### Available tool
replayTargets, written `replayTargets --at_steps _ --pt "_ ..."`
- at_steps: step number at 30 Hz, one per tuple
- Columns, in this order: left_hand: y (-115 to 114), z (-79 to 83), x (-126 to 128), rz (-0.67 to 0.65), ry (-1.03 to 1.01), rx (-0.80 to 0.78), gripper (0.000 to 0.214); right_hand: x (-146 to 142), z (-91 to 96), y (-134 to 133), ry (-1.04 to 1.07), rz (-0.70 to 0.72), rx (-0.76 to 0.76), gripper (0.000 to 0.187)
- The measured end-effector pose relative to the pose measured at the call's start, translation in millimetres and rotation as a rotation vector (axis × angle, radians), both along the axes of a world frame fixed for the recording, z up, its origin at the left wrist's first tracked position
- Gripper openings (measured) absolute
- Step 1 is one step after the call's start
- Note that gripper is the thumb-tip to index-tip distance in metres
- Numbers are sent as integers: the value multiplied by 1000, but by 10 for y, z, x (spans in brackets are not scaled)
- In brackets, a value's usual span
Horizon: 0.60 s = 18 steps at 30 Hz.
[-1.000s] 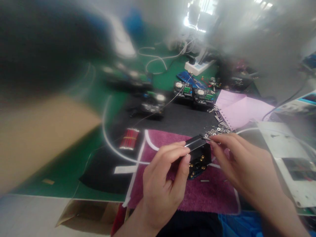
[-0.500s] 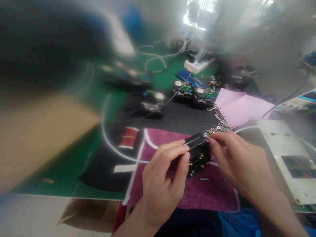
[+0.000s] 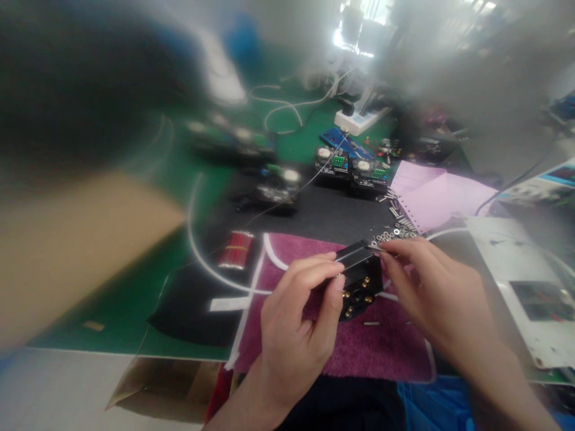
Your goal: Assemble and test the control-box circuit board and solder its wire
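Observation:
My left hand (image 3: 299,317) is closed on a black box-like housing (image 3: 359,275) with several brass-coloured fittings on its near face. It holds the housing tilted above a purple cloth (image 3: 386,353). At the housing's upper right corner, my right hand (image 3: 440,287) pinches a thin metal pin (image 3: 376,247) between thumb and forefinger. The pin's end touches or nearly touches the corner; I cannot tell which. A small metal pin (image 3: 371,323) lies on the cloth below the housing. Behind my right fingertips are scattered washers (image 3: 396,232) and loose metal pins (image 3: 402,215).
Black modules with green circuit boards (image 3: 369,173) stand at the back, near a white power strip (image 3: 359,120) and pink paper (image 3: 442,191). A banded bundle of red sticks (image 3: 236,249) lies left of the cloth. A cardboard piece (image 3: 90,251) fills the left; a white panel (image 3: 516,287) sits right.
The view has shifted very slightly. Both hands keep their grip on the housing and the pin, with almost no movement.

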<state>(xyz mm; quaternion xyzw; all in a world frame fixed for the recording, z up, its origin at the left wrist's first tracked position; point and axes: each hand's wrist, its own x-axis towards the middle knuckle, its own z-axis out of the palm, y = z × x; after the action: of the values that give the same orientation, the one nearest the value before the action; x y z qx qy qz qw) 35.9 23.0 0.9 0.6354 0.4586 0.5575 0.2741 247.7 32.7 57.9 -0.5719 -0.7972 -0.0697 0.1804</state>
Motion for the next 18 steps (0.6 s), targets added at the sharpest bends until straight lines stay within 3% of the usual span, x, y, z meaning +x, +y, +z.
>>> replayTargets --at_steps 18 --pt "9 14 -16 -27 -12 6 31 9 29 -207 357 -139 -193 12"
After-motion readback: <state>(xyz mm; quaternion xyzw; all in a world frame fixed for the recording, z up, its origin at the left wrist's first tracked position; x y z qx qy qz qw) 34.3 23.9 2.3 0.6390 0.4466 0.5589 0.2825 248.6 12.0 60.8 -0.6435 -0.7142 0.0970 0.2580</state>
